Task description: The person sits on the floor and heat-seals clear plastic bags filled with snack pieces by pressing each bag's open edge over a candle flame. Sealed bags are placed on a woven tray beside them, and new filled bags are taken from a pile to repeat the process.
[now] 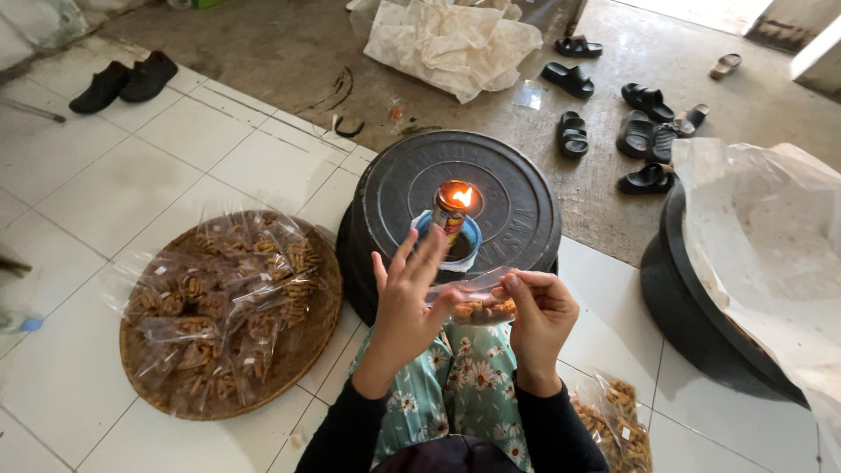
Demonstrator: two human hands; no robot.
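Your right hand pinches one clear snack bag, half full of brown pieces; your left hand, fingers spread open, touches its other end. At twelve o'clock burns one flame lamp on one black tub. At nine o'clock, one woven tray of bags.

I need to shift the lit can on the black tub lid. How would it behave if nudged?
The can is tall and narrow, so it probably tips easily. It stands in a small blue dish, which might catch it. With an open flame on top, it is likely hot.
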